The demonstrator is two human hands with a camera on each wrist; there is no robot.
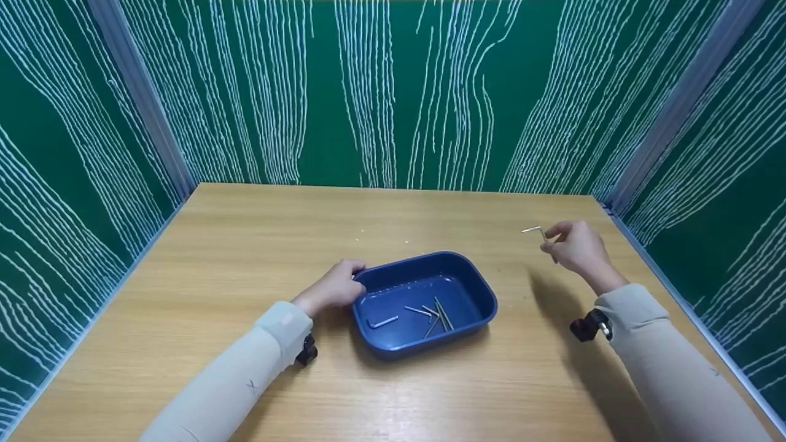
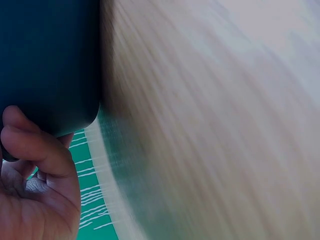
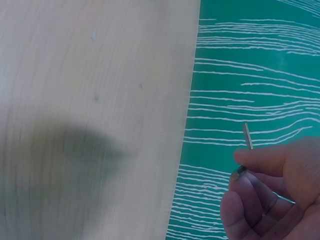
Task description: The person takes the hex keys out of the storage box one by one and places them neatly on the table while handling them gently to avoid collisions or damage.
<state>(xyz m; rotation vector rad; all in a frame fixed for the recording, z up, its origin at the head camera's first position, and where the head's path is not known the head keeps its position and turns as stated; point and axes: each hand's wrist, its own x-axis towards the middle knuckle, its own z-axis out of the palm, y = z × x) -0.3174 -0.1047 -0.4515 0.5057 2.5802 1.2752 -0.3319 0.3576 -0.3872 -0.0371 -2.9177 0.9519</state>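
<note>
A blue plastic tray (image 1: 402,293) stands on the table, somewhat rotated. My left hand (image 1: 334,286) grips its left end, thumb and fingers at the rim; in the left wrist view the curled fingers (image 2: 37,145) hold a corner of the dark tray wall (image 2: 50,60). Inside lie several thin metal hex keys (image 1: 443,314) crossed over each other on the right, and one L-shaped hex key (image 1: 385,321) apart on the left. Over the table's right side, my right hand (image 1: 580,248) pinches another L-shaped hex key (image 1: 532,230) between thumb and fingers, raised clear of the surface.
The wooden table (image 1: 245,245) is bounded by green walls (image 1: 319,92) with wavy white lines and grey corner posts (image 1: 675,98). A few tiny light specks (image 1: 406,242) lie behind the tray. Small black mounts (image 1: 586,325) sit at both wrists.
</note>
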